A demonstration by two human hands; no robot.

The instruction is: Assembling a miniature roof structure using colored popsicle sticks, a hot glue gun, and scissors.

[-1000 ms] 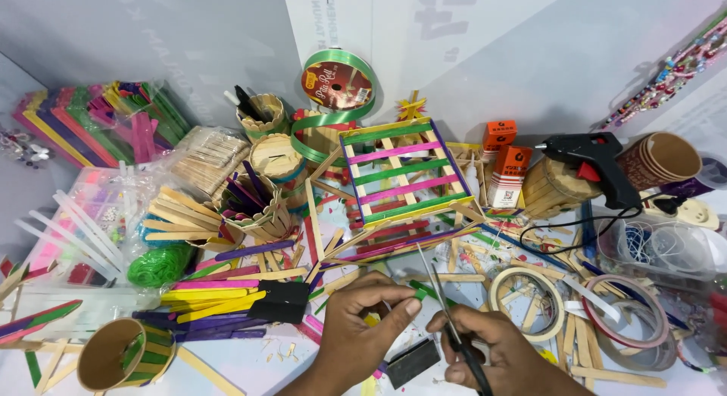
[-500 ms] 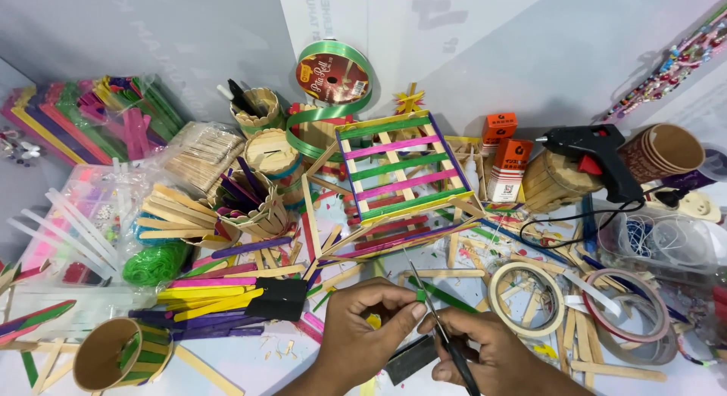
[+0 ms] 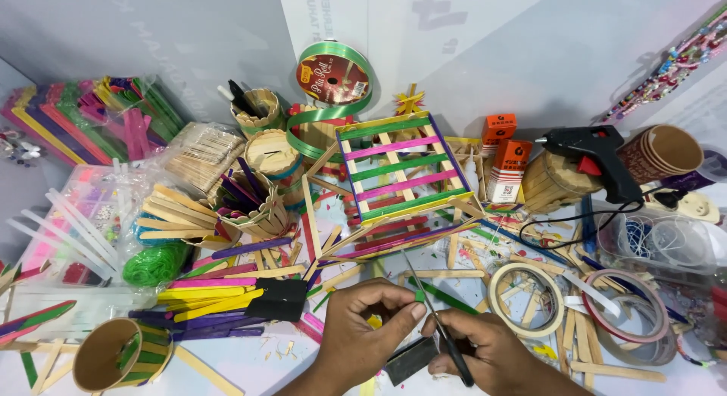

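My left hand (image 3: pixel 362 332) pinches a small green stick piece (image 3: pixel 419 295) between thumb and forefinger near the table's front edge. My right hand (image 3: pixel 488 354) grips black-handled scissors (image 3: pixel 439 328), whose thin blades point up and away, right next to the green piece. A dark flat object (image 3: pixel 409 360) lies under both hands. Behind them stands a panel of coloured craft sticks (image 3: pixel 394 167) glued in a ladder-like frame.
Loose coloured sticks (image 3: pixel 208 294) and a black clip lie at the left. A stick-covered cup (image 3: pixel 113 354) lies front left. Tape rolls (image 3: pixel 524 297) and a black glue gun (image 3: pixel 587 150) sit on the right, a green ribbon spool (image 3: pixel 333 78) at the back.
Both hands have moved slightly up and closer together; the scissor blades now meet the small green piece that my left hand holds.
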